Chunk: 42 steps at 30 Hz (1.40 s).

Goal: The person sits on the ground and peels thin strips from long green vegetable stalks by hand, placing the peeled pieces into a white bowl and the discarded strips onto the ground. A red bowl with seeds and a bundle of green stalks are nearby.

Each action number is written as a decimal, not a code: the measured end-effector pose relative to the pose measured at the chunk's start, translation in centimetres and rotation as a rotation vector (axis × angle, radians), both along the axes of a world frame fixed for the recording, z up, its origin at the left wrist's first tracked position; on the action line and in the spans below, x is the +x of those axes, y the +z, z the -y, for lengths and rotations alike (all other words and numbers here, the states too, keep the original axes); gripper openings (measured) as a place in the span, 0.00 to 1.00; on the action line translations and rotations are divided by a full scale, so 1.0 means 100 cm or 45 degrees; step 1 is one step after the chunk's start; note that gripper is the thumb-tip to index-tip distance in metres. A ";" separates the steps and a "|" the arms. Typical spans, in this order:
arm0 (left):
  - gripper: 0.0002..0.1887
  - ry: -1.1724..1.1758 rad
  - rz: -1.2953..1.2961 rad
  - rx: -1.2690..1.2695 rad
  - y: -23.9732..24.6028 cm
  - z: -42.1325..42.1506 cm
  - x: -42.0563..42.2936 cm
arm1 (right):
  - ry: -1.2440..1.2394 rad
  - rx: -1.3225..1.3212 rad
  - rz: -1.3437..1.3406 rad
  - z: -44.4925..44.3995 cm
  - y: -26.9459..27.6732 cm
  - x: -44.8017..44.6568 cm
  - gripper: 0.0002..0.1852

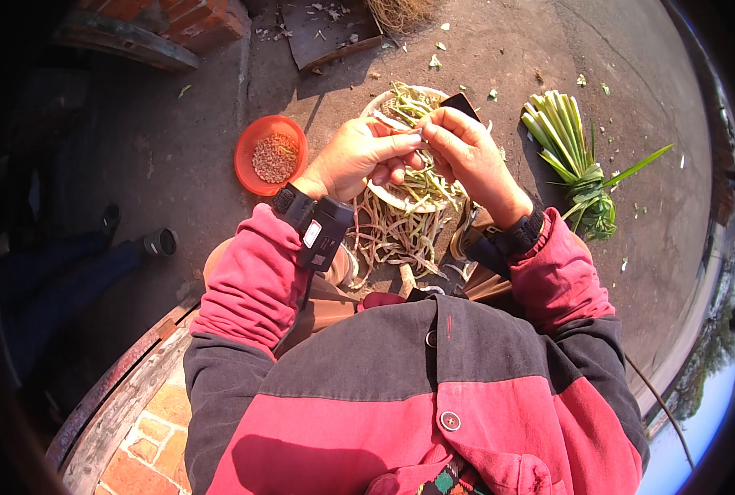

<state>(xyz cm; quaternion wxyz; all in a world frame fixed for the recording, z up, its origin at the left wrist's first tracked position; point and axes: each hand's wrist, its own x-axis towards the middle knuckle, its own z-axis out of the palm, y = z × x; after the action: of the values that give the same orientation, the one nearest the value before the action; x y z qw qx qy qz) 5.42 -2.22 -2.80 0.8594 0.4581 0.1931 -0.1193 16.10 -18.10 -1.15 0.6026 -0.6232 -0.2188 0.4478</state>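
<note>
My left hand (367, 151) and my right hand (469, 161) meet at the fingertips, pinching a pale bean pod (391, 122) between them. They are above a round, light-coloured basket (387, 199) that holds green and yellowish bean pods (432, 185). My hands hide part of the basket. Dried, pinkish pods (398, 238) lie heaped on the ground between my feet and the basket. Left of my left hand stands an orange-red plastic bowl (242, 154) with shelled pinkish beans (275, 159) in its bottom.
A bundle of cut green stalks (565, 136), tied with leaves, lies at right. Beyond my right hand is a dark flat object (460, 105). A metal dustpan (333, 37) and bristles (401, 12) are at the top. Another person's shoe (159, 242) shows at left.
</note>
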 end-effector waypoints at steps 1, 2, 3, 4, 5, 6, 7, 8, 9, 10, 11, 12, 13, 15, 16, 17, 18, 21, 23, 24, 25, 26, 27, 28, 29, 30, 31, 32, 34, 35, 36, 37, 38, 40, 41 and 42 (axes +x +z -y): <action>0.09 0.002 -0.001 -0.043 -0.001 0.000 0.000 | -0.017 -0.003 -0.027 0.001 0.001 0.001 0.08; 0.10 0.005 -0.002 -0.095 -0.002 -0.001 0.000 | -0.034 -0.006 -0.054 0.002 0.001 0.001 0.07; 0.10 0.002 0.013 -0.100 -0.002 -0.001 0.000 | -0.036 -0.002 0.026 0.002 0.001 0.001 0.06; 0.09 -0.001 0.027 -0.114 -0.003 -0.002 0.000 | -0.037 0.002 0.105 0.001 -0.001 0.001 0.06; 0.10 -0.004 0.041 -0.127 -0.003 -0.002 0.000 | -0.038 0.006 0.183 0.001 -0.002 0.001 0.06; 0.09 -0.002 0.035 -0.127 -0.003 -0.002 0.000 | -0.036 -0.008 0.234 0.001 -0.004 0.001 0.06; 0.09 -0.001 0.028 -0.127 -0.003 -0.003 0.000 | -0.034 -0.022 0.285 0.001 -0.006 0.001 0.06; 0.09 0.001 0.022 -0.127 -0.002 -0.003 0.000 | -0.031 -0.035 0.337 0.001 -0.007 0.001 0.06; 0.09 -0.001 0.024 -0.120 -0.002 -0.003 0.000 | -0.018 0.025 0.442 -0.001 -0.009 0.001 0.06; 0.09 -0.002 0.025 -0.114 -0.002 -0.003 0.000 | -0.005 0.085 0.545 -0.002 -0.011 0.000 0.06; 0.09 -0.008 0.043 -0.123 -0.002 -0.004 0.000 | 0.008 0.144 0.648 -0.002 -0.012 0.000 0.07; 0.09 -0.004 0.025 -0.094 -0.002 -0.004 0.000 | 0.048 0.030 0.551 0.001 -0.012 0.000 0.06; 0.09 -0.005 0.024 -0.080 -0.002 -0.005 0.000 | 0.056 0.004 0.565 0.001 -0.012 0.000 0.06; 0.09 0.004 0.021 -0.052 -0.002 -0.005 0.000 | 0.071 -0.004 0.618 0.002 -0.012 0.000 0.06; 0.09 0.014 0.017 -0.038 -0.003 -0.005 0.000 | 0.059 -0.016 0.616 0.001 -0.012 0.000 0.06; 0.09 0.024 0.014 -0.024 -0.003 -0.005 -0.001 | 0.046 0.011 0.624 0.000 -0.013 0.000 0.06; 0.09 0.045 0.017 -0.020 -0.003 -0.004 -0.001 | 0.036 -0.008 0.618 0.000 -0.013 0.000 0.06; 0.07 0.108 0.029 -0.022 -0.004 -0.005 0.001 | 0.006 -0.030 0.442 0.001 -0.010 0.002 0.06; 0.06 0.138 0.028 -0.079 -0.004 -0.005 0.000 | -0.022 0.016 0.309 -0.001 -0.008 0.000 0.07; 0.06 0.130 0.024 -0.060 -0.004 -0.006 0.000 | -0.015 0.000 0.267 0.000 -0.007 0.001 0.08; 0.06 0.114 0.028 -0.047 -0.003 -0.007 -0.001 | -0.007 -0.004 0.227 0.000 -0.005 0.001 0.08; 0.06 0.097 0.033 -0.051 -0.003 -0.007 -0.001 | -0.025 -0.064 0.147 0.002 -0.003 0.001 0.07; 0.06 0.082 0.038 -0.055 -0.002 -0.007 -0.002 | -0.031 -0.043 0.156 0.002 -0.003 -0.001 0.07; 0.07 0.084 0.040 -0.062 -0.002 -0.006 -0.002 | -0.037 -0.016 0.170 0.001 -0.003 -0.001 0.08; 0.08 0.087 0.066 -0.069 -0.001 -0.005 -0.002 | -0.045 0.013 0.189 0.000 -0.003 -0.001 0.08; 0.08 0.101 0.048 -0.055 0.000 -0.004 -0.002 | -0.036 0.024 0.146 0.000 -0.004 0.000 0.08; 0.08 0.114 0.027 -0.065 0.000 -0.003 -0.002 | -0.046 0.021 0.120 0.000 -0.005 -0.001 0.08; 0.08 0.134 0.025 -0.069 0.001 -0.004 -0.001 | -0.057 0.028 0.097 0.000 -0.006 -0.001 0.08; 0.09 0.175 0.020 -0.112 0.002 -0.003 -0.002 | -0.071 0.068 0.134 -0.001 -0.009 -0.003 0.07; 0.10 0.182 0.009 -0.114 0.002 -0.002 -0.002 | -0.067 0.077 0.168 0.000 -0.010 -0.004 0.07; 0.11 0.192 -0.004 -0.124 0.002 -0.003 -0.002 | -0.061 0.087 0.201 -0.001 -0.011 -0.004 0.07; 0.12 0.203 -0.012 -0.140 0.002 -0.003 -0.003 | -0.056 0.098 0.234 -0.001 -0.012 -0.005 0.07; 0.13 0.201 0.003 -0.116 0.002 -0.002 -0.002 | -0.058 0.100 0.227 0.000 -0.012 -0.006 0.07; 0.13 0.217 -0.026 -0.137 0.001 -0.001 -0.002 | -0.068 0.095 0.188 0.001 -0.011 -0.005 0.07; 0.13 0.226 -0.023 -0.159 0.000 -0.001 -0.001 | -0.073 0.096 0.173 0.002 -0.010 -0.004 0.07; 0.13 0.174 0.028 -0.174 -0.001 -0.002 -0.001 | -0.077 0.055 0.214 0.002 -0.010 -0.003 0.07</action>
<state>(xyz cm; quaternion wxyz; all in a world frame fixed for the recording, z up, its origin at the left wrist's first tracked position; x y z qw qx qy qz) 5.33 -2.00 -2.86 0.8969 0.3855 0.2058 -0.0681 15.83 -18.33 -2.11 0.6087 -0.6517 -0.2595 0.3708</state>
